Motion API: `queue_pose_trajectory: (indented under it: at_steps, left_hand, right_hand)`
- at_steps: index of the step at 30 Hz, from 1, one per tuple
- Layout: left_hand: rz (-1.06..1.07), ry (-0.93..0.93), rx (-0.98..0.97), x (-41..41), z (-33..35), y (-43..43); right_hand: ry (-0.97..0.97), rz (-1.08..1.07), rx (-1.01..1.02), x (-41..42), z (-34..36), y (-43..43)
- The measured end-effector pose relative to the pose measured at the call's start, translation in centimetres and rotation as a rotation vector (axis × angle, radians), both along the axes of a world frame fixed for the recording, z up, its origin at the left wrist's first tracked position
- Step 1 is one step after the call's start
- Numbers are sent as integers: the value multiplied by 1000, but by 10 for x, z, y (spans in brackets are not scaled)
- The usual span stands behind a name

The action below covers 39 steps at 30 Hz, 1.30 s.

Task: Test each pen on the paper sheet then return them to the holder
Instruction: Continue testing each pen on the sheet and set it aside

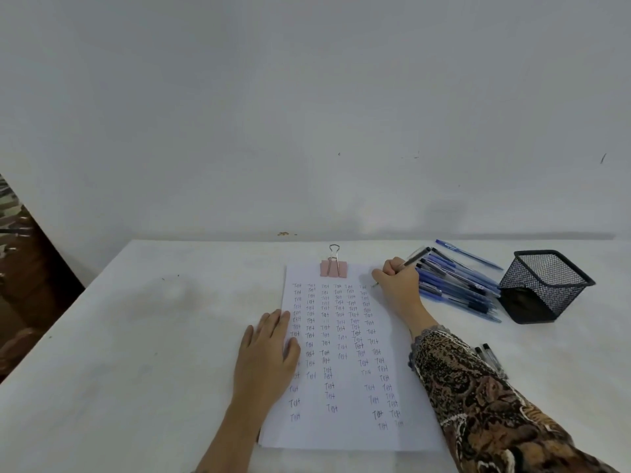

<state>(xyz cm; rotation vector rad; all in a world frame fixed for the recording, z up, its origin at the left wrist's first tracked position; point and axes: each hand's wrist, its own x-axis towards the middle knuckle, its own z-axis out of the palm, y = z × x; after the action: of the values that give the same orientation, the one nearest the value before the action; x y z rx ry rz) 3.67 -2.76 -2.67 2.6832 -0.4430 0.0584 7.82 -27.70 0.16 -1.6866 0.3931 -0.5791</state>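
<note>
On the near middle of the white table (136, 336) lies the white paper sheet (345, 431), its columns filled with small handwritten "Test" marks and its far edge clamped by a pink binder clip with silver wire handles (333, 268). The left hand (269, 353) rests flat on the sheet's left edge, fingers straight and together, holding nothing. The right hand (397, 285), coming out of a brown patterned sleeve (478, 404), has its fingers curled round a dark-barrelled pen (415, 257), whose tip meets the paper at the sheet's far right corner. Just right of that hand a loose heap of blue and dark pens (457, 288) lies on the table, with a single blue pen (467, 254) at its far side. Beside the heap, further right, stands the black wire-mesh holder (543, 285). Two black-capped pens (490, 358) lie near the sleeve.
</note>
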Motion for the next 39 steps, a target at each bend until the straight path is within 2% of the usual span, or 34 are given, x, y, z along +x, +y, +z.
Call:
queue_pose_trajectory:
  at_steps: [16, 23, 28, 34, 39]
  left_hand:
    - [-15, 2, -31, 2, -2, 2]
    - [-10, 18, -40, 14, 3, -6]
    - [-1, -13, 3, 17, 4, -12]
    - [3, -28, 12, 18, 3, -10]
    - [-9, 5, 2, 16, 3, -9]
  right_hand:
    - [4, -19, -42, 3, -2, -3]
    - [-39, -8, 20, 3, -5, -1]
    - [-100, -76, 495, -6, 11, -13]
    - [-122, 157, 843, -22, 28, 6]
    - [-253, 261, 1292, -46, 9, 24]
